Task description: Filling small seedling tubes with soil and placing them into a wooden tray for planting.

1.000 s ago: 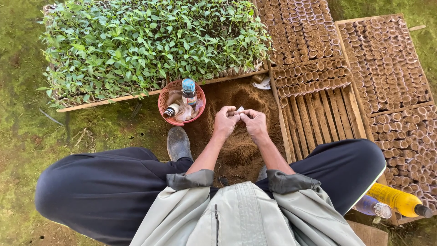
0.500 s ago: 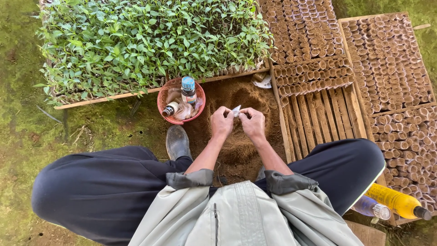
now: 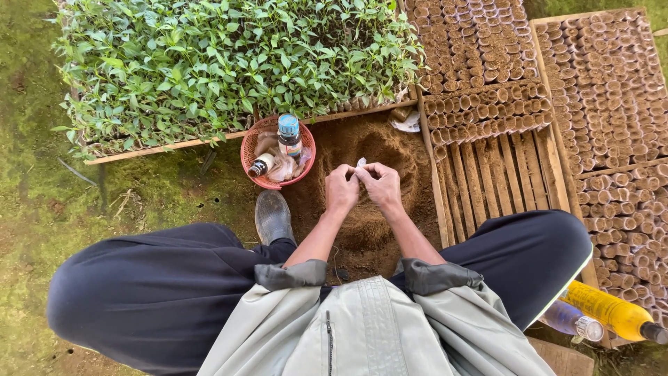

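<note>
Mossy green ground [image 3: 42, 209] lies all around, with a patch of loose brown soil [image 3: 369, 223] heaped between the knees of a seated person. Both hands are raised over that soil: the left hand [image 3: 341, 191] and the right hand [image 3: 382, 184] meet at the fingertips, and a small pale sleeve [image 3: 360, 162] is pinched between the fingers [image 3: 367, 172] of both, which are closed on it. What the sleeve is made of cannot be told at this size. Just left of the fingers a red basket [image 3: 252, 143] with small bottles [image 3: 288, 134] is set on the ground; beyond it a wooden tray of green seedlings [image 3: 229, 63] is seen. Right of the fingers a slatted wooden tray [image 3: 494, 174] is partly filled with rows of small soil-filled tubes [image 3: 487, 115], and more such tubes are packed farther right. A yellow bottle [image 3: 609, 310] lies by the right leg. As a judgement, the sleeve is best kept low over the soil and opened evenly with both thumbs, so that it is not torn or dropped.
</note>
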